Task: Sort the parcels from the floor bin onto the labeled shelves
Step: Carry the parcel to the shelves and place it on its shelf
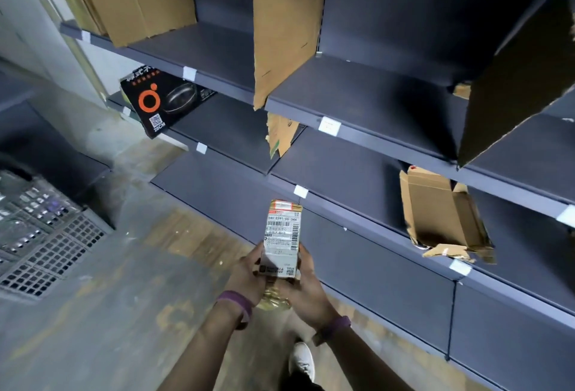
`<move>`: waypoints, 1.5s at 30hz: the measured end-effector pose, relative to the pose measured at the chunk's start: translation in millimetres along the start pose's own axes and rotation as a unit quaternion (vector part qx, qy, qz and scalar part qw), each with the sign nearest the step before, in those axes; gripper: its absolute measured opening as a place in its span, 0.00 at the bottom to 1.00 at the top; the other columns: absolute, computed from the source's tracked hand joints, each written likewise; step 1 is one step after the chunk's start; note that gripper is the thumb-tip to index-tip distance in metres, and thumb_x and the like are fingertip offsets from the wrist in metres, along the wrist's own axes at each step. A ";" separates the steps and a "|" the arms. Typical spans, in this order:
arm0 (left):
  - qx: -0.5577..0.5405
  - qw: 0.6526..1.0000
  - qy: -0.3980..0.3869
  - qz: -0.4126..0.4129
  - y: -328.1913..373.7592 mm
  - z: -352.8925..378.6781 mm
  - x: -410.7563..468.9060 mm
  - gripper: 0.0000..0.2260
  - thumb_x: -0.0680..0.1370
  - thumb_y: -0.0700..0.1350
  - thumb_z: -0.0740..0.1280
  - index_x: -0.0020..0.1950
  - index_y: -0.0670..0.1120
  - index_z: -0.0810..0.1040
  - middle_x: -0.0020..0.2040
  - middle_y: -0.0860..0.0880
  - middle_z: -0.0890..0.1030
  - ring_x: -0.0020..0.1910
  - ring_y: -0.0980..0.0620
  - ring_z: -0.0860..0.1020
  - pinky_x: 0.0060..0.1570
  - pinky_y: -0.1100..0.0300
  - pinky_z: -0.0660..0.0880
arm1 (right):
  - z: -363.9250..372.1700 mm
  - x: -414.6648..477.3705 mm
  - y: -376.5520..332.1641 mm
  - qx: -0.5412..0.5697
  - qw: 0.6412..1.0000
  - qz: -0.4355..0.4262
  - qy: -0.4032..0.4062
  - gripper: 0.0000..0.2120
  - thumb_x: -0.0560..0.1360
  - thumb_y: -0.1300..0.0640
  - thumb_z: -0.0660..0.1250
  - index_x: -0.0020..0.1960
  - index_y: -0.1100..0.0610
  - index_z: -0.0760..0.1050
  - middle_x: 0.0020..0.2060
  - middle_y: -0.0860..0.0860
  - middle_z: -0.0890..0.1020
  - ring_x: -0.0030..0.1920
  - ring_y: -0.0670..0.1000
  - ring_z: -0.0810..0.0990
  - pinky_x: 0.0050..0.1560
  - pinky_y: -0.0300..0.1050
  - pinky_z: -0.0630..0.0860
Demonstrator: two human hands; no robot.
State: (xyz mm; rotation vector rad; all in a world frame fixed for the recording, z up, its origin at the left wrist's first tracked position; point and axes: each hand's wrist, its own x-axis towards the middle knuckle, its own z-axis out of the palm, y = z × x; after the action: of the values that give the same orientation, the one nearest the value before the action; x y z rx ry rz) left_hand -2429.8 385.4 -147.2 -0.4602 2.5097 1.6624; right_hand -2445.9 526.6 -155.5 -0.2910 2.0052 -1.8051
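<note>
a grey mesh bin (pixel 46 235) sits on the floor at far left. right of it, on a shelf, a black pan box (pixel 158 101) shows an orange ring, a qr code and "26cm". in the near middle the left hand (pixel 249 275) and right hand (pixel 306 288) both clasp the lower end of a slim parcel (pixel 281 235), upright over the floor just before the shelves (pixel 357 173). it is wrapped in shiny gold film; its white label reads "940 e591-00 344" above barcodes. white edge tags (pixel 301 191) are unreadable. further right a torn cardboard box (pixel 441 216) overhangs its shelf edge, with bare shelf to its left.
</note>
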 end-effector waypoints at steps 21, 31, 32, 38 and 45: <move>0.029 0.995 -0.087 -0.031 23.0 -27.0 137.7 0.22 0.78 0.33 0.61 0.66 0.54 0.70 0.55 0.55 0.80 0.50 0.62 0.78 0.47 0.68 0.78 | -5.1 134.8 25.5 0.046 0.993 0.061 0.087 0.37 0.73 0.73 0.67 0.74 0.49 0.55 0.62 0.47 0.77 0.61 0.52 0.80 0.63 0.57 0.76; 0.023 0.979 -0.200 -0.016 44.8 -2.7 224.7 0.26 0.77 0.32 0.59 0.68 0.58 0.68 0.60 0.52 0.74 0.59 0.54 0.73 0.58 0.59 0.73 | -37.8 181.3 1.6 0.017 0.970 0.057 0.236 0.31 0.76 0.66 0.67 0.70 0.41 0.61 0.54 0.36 0.81 0.55 0.38 0.80 0.55 0.35 0.77; 0.023 0.979 -0.202 -0.013 48.2 0.9 236.2 0.26 0.78 0.32 0.59 0.70 0.56 0.67 0.61 0.52 0.74 0.60 0.54 0.73 0.59 0.60 0.72 | -46.0 189.7 -2.5 0.024 0.969 0.055 0.238 0.31 0.75 0.67 0.68 0.70 0.42 0.62 0.53 0.37 0.83 0.55 0.39 0.81 0.53 0.34 0.77; 0.018 0.977 -0.211 0.002 53.2 21.9 284.0 0.28 0.76 0.29 0.59 0.72 0.51 0.67 0.65 0.50 0.75 0.63 0.51 0.73 0.64 0.57 0.70 | -79.4 225.1 -2.8 0.003 0.967 0.065 0.248 0.34 0.74 0.69 0.69 0.74 0.50 0.61 0.54 0.43 0.82 0.51 0.37 0.82 0.50 0.32 0.77; 0.015 0.972 -0.234 -0.002 33.1 36.3 296.9 0.28 0.76 0.33 0.61 0.70 0.59 0.67 0.59 0.54 0.78 0.59 0.54 0.75 0.61 0.59 0.72 | -81.3 238.2 18.4 -0.005 0.964 0.102 0.247 0.33 0.78 0.69 0.62 0.75 0.43 0.56 0.52 0.39 0.80 0.48 0.31 0.80 0.46 0.25 0.73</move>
State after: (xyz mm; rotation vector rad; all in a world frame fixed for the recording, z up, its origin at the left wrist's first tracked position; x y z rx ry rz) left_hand -2724.9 372.3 -204.9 -0.0539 2.1778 1.5118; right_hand -2691.1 500.0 -208.9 0.3922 2.2649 -1.8617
